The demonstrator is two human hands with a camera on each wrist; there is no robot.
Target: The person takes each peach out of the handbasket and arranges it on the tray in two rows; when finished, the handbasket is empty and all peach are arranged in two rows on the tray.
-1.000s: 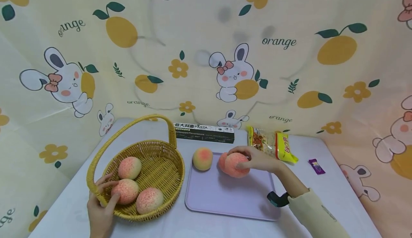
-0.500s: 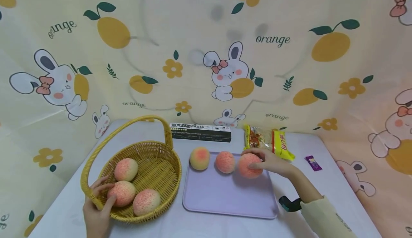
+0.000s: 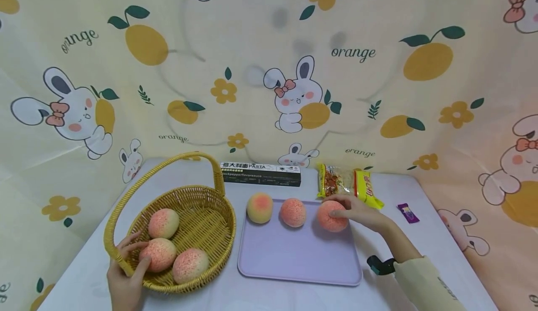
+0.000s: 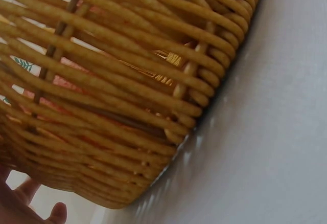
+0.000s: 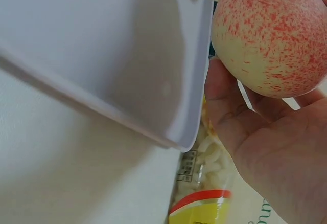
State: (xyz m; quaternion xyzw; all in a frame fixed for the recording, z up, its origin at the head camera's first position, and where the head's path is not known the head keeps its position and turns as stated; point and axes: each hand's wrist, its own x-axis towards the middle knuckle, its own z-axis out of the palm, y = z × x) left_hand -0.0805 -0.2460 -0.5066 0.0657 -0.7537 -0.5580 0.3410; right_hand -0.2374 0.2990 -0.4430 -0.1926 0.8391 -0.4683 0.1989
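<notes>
My right hand point(image 3: 355, 210) grips a pink speckled peach point(image 3: 331, 216) at the back right of the lilac tray point(image 3: 298, 257); the right wrist view shows this peach point(image 5: 271, 35) cupped in the palm over the tray's corner point(image 5: 127, 75). Two more peaches point(image 3: 293, 212) point(image 3: 259, 208) stand in a row to its left on the tray. My left hand point(image 3: 126, 269) grips the near rim of the wicker basket point(image 3: 210, 250), fingers against a peach point(image 3: 158, 254) inside. Two other peaches point(image 3: 164, 223) point(image 3: 190, 265) lie in the basket. The left wrist view shows only the basket's weave point(image 4: 127, 96).
A dark pasta box point(image 3: 260, 173) lies behind the tray, a yellow snack packet point(image 3: 350, 185) to its right, and a small purple wrapper point(image 3: 407, 212) farther right. The packet point(image 5: 204, 193) also shows under my right palm. A printed cloth backdrop rises behind the table.
My right hand has carried its peach rightward along the tray, from against the middle peach to the tray's back right. The left hand has stayed on the basket rim.
</notes>
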